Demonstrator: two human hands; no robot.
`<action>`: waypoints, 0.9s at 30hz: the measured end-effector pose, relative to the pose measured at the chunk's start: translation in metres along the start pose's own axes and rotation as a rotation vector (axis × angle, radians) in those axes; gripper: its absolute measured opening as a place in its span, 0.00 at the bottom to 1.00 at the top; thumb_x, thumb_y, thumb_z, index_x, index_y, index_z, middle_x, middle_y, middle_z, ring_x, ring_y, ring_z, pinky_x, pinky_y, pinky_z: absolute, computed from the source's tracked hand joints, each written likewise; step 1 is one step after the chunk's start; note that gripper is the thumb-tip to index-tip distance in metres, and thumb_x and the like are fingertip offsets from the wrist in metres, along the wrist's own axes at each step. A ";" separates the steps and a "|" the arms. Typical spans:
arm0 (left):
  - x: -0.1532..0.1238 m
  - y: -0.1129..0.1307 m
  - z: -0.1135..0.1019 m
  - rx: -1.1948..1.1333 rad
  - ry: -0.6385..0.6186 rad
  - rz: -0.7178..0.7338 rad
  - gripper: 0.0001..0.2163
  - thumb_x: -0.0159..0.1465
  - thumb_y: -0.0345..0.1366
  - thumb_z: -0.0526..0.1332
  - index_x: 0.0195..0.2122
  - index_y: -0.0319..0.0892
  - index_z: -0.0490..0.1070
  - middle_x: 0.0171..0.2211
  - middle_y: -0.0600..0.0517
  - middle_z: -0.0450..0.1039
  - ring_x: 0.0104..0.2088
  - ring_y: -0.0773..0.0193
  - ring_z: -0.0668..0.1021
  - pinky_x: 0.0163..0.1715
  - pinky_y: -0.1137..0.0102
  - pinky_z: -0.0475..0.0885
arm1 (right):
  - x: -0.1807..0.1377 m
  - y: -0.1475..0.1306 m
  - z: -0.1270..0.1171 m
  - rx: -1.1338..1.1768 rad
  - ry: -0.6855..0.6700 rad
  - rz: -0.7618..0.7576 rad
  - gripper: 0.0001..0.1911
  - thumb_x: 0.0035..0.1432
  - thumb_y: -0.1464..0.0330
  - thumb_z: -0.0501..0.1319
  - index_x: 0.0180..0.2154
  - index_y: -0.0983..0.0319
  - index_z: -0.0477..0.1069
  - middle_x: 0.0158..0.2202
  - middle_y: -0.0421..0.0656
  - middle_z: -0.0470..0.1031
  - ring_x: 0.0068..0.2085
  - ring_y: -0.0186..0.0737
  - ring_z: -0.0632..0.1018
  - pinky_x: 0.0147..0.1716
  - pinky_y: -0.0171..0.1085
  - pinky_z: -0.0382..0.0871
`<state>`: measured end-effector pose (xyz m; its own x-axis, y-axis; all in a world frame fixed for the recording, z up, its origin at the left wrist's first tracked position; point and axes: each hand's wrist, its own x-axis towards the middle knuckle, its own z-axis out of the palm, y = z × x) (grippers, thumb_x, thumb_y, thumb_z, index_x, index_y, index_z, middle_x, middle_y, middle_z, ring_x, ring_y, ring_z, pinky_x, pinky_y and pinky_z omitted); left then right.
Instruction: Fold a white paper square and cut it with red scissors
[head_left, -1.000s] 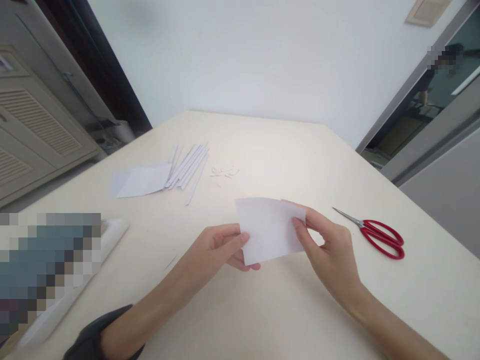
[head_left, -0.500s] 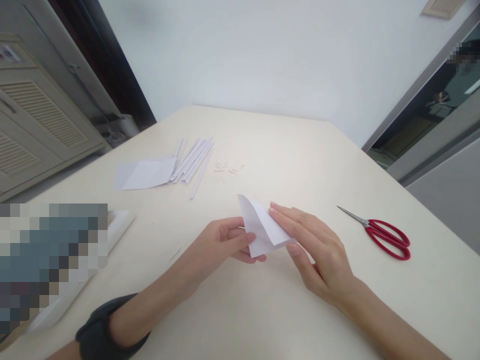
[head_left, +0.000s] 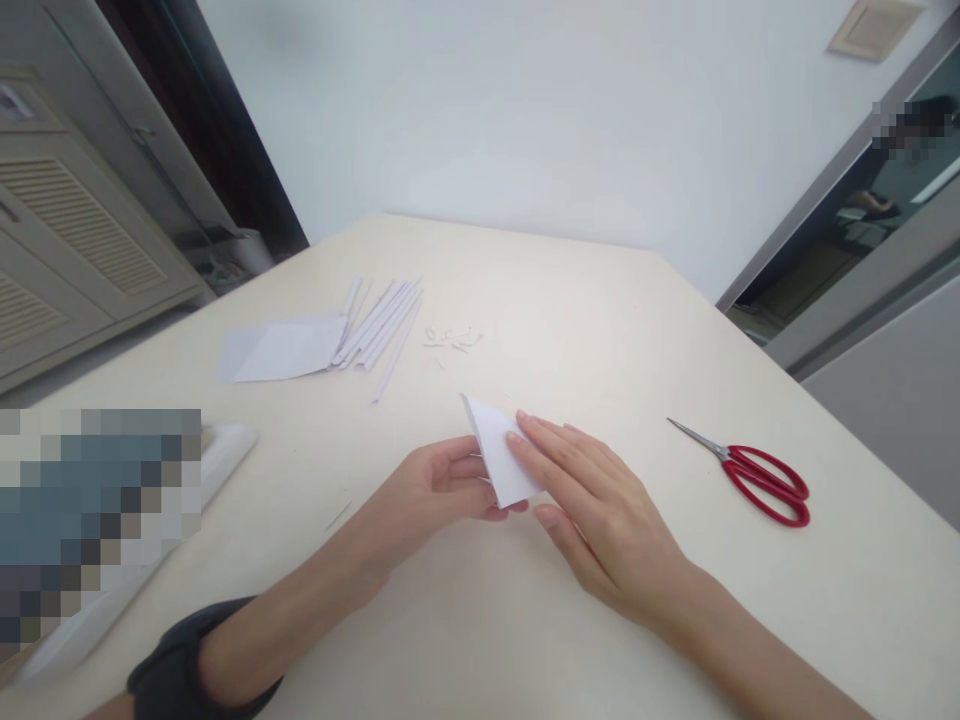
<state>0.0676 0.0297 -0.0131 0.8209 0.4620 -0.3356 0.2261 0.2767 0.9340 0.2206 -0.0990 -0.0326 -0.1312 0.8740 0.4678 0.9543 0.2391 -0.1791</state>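
Observation:
A small white sheet of paper (head_left: 496, 443) lies folded over on the cream table (head_left: 570, 330) in front of me. My left hand (head_left: 435, 490) pinches its left edge between thumb and fingers. My right hand (head_left: 592, 510) lies flat on top of the paper with fingers stretched out, pressing the fold down. Most of the sheet is hidden under that hand.
Red-handled scissors (head_left: 750, 475) lie to the right. At the far left are a flat white sheet (head_left: 281, 350), a bundle of rolled paper sticks (head_left: 379, 330) and small paper scraps (head_left: 450, 340). A white tray (head_left: 225, 455) sits at the left edge beside a blurred patch.
The sheet was held open between both hands, then folded over. My right hand has moved left and flattened onto it, pressing the fold down.

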 end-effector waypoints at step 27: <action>0.006 -0.002 -0.020 0.098 0.243 -0.033 0.14 0.58 0.41 0.66 0.43 0.42 0.75 0.38 0.49 0.83 0.43 0.54 0.83 0.45 0.67 0.76 | -0.011 0.074 -0.039 -0.562 -0.488 1.002 0.17 0.69 0.66 0.50 0.41 0.70 0.74 0.36 0.54 0.78 0.38 0.52 0.80 0.36 0.49 0.75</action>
<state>0.0614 0.0487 -0.0195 0.6649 0.6463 -0.3743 0.3095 0.2177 0.9256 0.3029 -0.1071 -0.0174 0.7485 0.6610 -0.0525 0.6582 -0.7311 0.1796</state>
